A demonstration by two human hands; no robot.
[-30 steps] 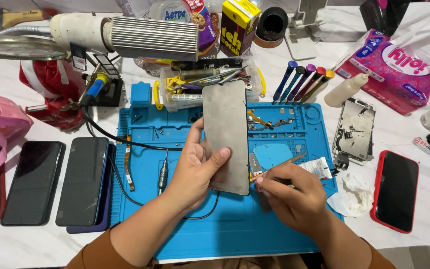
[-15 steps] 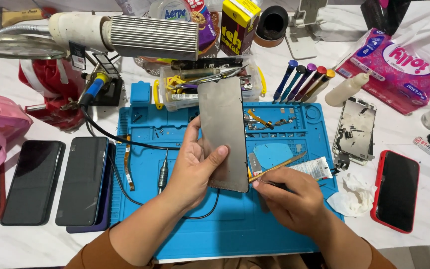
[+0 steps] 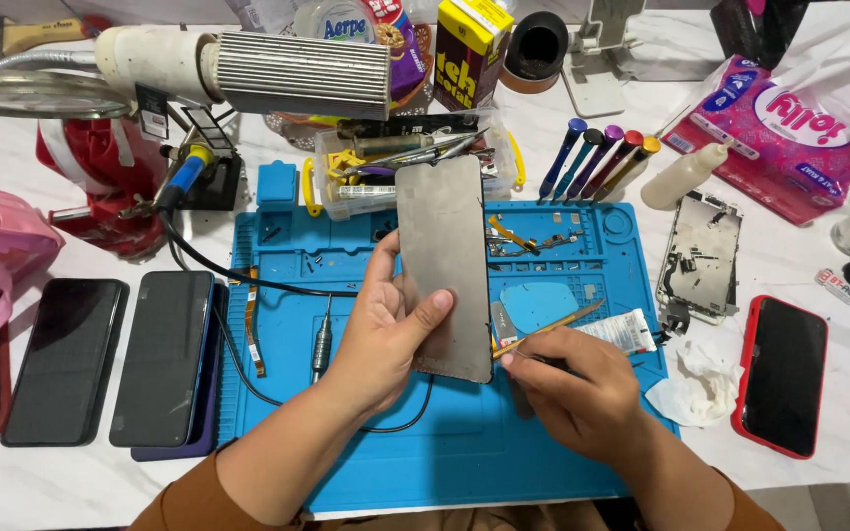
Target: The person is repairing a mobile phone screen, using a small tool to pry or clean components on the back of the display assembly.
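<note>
My left hand grips a grey phone display panel, back side up, tilted above the blue repair mat. My thumb presses on its lower face and my fingers wrap its left edge. My right hand pinches a thin wooden stick whose near end touches the panel's lower right corner. A small white glue tube lies just beyond the right hand on the mat.
Two dark phones lie left of the mat, and a red-cased phone lies to the right. A stripped phone frame, crumpled tissue, screwdrivers, a soldering iron, a tool tray and a lamp surround the mat.
The panel has shifted slightly up and away in my left hand. My right hand with the stick stays at the panel's lower right corner.
</note>
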